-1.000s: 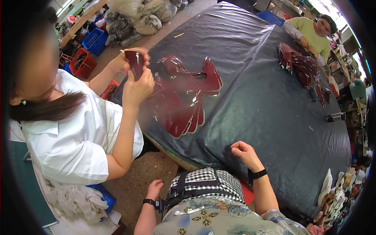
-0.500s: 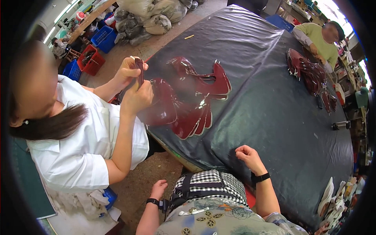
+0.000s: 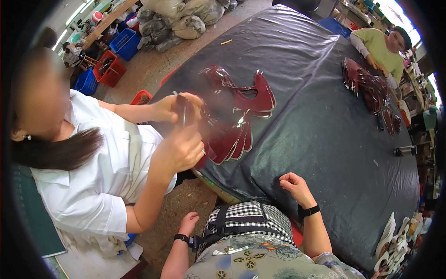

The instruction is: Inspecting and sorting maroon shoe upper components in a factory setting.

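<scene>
My right hand [image 3: 296, 187] rests on the near part of the black-covered table [image 3: 325, 176], its fingers loosely curled in, with nothing visible in them. Down at my side, left of the checked apron [image 3: 251, 218], hangs my left hand [image 3: 188, 224]. Its fingers are curled together and no object shows there. Maroon glossy shoe-upper pieces [image 3: 230, 144] lie fanned and overlapping on the table, out of reach of both hands. At the left, a co-worker in white holds a maroon piece [image 3: 185, 111] in both hands, above the table's edge.
Across the table another person in green stands by a second maroon pile [image 3: 369, 88]. White pieces [image 3: 385, 237] are heaped at the right near corner. Red [image 3: 109, 69] and blue crates [image 3: 124, 44] and stuffed sacks [image 3: 188, 25] stand on the floor at far left.
The co-worker's hands have moved right and lower with the maroon piece, over the pile. The person in green has raised their head. My own hands have stayed still.
</scene>
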The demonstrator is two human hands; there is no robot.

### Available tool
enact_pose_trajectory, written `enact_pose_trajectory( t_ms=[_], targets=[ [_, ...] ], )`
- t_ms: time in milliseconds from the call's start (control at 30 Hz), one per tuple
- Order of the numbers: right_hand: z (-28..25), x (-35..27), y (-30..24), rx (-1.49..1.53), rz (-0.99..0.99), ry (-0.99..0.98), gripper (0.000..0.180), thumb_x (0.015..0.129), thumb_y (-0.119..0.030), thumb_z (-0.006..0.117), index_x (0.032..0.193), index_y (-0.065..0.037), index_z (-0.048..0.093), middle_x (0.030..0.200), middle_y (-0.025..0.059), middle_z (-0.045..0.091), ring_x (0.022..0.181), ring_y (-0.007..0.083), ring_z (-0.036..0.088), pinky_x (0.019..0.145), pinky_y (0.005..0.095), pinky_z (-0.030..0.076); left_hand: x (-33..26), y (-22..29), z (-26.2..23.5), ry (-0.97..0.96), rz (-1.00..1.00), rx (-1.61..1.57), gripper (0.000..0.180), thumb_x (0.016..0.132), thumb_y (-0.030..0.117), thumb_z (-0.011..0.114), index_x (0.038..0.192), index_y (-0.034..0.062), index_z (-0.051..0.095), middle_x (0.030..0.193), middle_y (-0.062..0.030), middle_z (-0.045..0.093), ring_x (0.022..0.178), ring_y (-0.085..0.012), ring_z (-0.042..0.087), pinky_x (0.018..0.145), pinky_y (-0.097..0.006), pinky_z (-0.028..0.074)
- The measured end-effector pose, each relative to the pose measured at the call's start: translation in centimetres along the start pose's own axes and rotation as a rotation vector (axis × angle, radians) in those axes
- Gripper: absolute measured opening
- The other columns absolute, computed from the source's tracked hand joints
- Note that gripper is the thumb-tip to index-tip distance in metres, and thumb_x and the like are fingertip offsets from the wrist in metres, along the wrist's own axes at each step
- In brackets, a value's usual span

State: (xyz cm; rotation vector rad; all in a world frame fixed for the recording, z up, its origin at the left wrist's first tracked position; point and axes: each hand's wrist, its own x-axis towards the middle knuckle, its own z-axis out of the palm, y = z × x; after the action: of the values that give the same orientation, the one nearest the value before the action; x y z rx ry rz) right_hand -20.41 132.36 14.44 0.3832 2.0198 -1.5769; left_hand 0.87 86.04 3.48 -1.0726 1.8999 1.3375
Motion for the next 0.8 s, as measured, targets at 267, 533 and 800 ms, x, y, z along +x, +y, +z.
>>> enact_pose_trajectory(
  t_ms=[267,533,800],
  targets=[
    [0.0,0.1,-0.1,0.011,0.007,-0.021,0.027,0.091,-0.016,0.069,0.113,0.000,0.070,0.102,0.0060,0.073,0.091,0.0145,0.066,0.084,0.0302,0.052,-0.3,-0.5,0.3,-0.004,0.054,0.000,0.041,0.095,0.019,0.070,0.130,-0.0014,0.066,0.116,-0.0139,0.074,0.105,-0.0210,0.071,0.092,-0.034,0.054],
    [0.0,0.7,-0.1,-0.005,0.003,-0.029,0.027,0.091,-0.016,0.069,0.112,0.001,0.070,0.102,0.0065,0.074,0.091,0.0142,0.066,0.083,0.0303,0.053,-0.6,-0.5,0.6,-0.003,0.054,-0.010,0.039,0.095,0.019,0.070,0.128,-0.0011,0.067,0.113,-0.0123,0.074,0.103,-0.0197,0.070,0.091,-0.033,0.054],
    [-0.1,1.1,-0.1,-0.031,0.007,-0.035,0.027,0.091,-0.017,0.069,0.111,0.001,0.071,0.102,0.0076,0.074,0.093,0.0159,0.067,0.084,0.0311,0.053,-0.8,-0.2,0.8,0.008,0.000,-0.039,0.036,0.095,0.016,0.070,0.126,-0.0012,0.067,0.112,-0.0117,0.074,0.101,-0.0196,0.071,0.090,-0.033,0.055]
  ],
)
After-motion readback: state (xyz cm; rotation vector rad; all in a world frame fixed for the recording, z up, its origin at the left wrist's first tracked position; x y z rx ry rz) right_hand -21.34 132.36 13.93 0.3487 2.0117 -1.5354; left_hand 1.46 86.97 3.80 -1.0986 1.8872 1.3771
